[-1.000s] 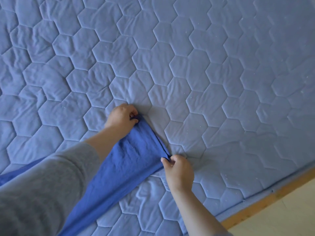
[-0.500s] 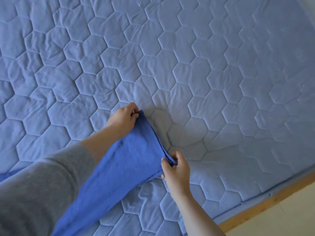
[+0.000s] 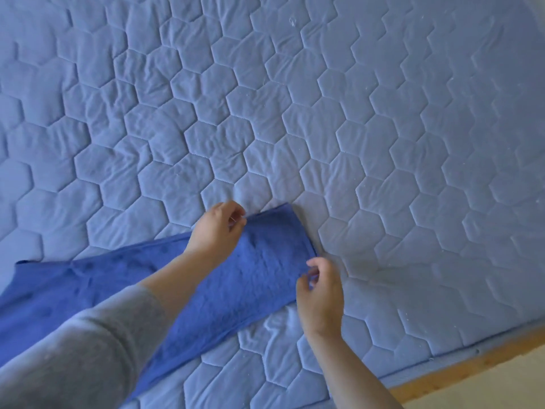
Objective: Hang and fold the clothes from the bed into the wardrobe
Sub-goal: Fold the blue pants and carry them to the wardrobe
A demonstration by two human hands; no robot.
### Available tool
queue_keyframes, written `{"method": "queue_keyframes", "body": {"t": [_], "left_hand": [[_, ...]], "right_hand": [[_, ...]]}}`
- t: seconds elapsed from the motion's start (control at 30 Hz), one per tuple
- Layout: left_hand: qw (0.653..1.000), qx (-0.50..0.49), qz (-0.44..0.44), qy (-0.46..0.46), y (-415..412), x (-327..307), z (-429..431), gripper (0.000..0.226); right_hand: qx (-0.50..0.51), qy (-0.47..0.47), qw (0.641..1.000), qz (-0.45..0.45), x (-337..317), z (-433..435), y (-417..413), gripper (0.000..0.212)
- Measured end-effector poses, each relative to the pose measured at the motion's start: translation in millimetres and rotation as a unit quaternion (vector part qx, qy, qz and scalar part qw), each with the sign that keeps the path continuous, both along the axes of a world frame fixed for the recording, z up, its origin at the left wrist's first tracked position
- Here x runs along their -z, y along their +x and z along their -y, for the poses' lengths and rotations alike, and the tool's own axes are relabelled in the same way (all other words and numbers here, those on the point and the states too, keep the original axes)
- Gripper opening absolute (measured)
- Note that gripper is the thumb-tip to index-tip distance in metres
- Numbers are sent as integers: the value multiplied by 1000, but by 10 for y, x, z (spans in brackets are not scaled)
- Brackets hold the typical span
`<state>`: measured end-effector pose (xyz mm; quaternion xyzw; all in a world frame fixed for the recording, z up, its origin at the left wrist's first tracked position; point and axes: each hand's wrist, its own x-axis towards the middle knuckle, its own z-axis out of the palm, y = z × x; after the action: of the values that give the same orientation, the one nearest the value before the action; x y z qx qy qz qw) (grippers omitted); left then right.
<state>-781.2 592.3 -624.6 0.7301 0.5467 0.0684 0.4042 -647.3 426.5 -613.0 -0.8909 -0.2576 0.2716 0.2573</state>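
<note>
Head view: a blue garment (image 3: pixel 259 270) is laid flat on the bed (image 3: pixel 324 113), on the near-left part of the quilted surface. The garment is seen as a long folded band that runs from the near left edge of the frame toward the centre, where it ends in a straight short edge. What kind of garment it is cannot be told from this view.

The left hand (image 3: pixel 218 228) is positioned at the far corner of that short edge. Its fingers (image 3: pixel 239 218) are curled, with the tips at the cloth's border; whether cloth is pinched between them cannot be told. The left forearm is laid across the garment and is covered by a grey sleeve (image 3: pixel 88 349) up to mid-forearm.

The right hand (image 3: pixel 320 293) is positioned at the near corner of the same short edge. Its fingers are loosely curled, thumb and forefinger are apart, and nothing is held between them.

The bed is covered by a light blue quilt stitched in hexagons. A wooden frame edge (image 3: pixel 472 367) is seen along the near right side, with a pale floor (image 3: pixel 501 391) beyond it.
</note>
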Motion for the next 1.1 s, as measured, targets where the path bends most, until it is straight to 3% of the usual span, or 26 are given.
{"method": "queue_keyframes", "body": {"t": [0.13,0.43,0.83,0.97,1.03,1.1], "left_hand": [[998,-60,-17,-15,-660,-146,210,9],[970,-230,-68,-38,-2625,-372,691,7],[906,-403,-110,-69,-4896,-401,1495,12],[883,-434,-169,-53,-5426,-309,1753,35],[856,-472,-180,-111,-5617,-227,1864,54],[817,-527,-130,-193,-5743,-146,1935,57]], "right_hand": [[-111,-9,991,-73,-185,-148,-462,20],[-271,-66,954,-109,-485,-528,-1862,19],[-396,-132,888,-190,-399,-417,-4105,22],[-416,-154,871,-211,-346,-388,-4720,22],[-417,-171,865,-221,-311,-382,-4982,21],[-414,-186,861,-229,-266,-373,-5197,20]]}}
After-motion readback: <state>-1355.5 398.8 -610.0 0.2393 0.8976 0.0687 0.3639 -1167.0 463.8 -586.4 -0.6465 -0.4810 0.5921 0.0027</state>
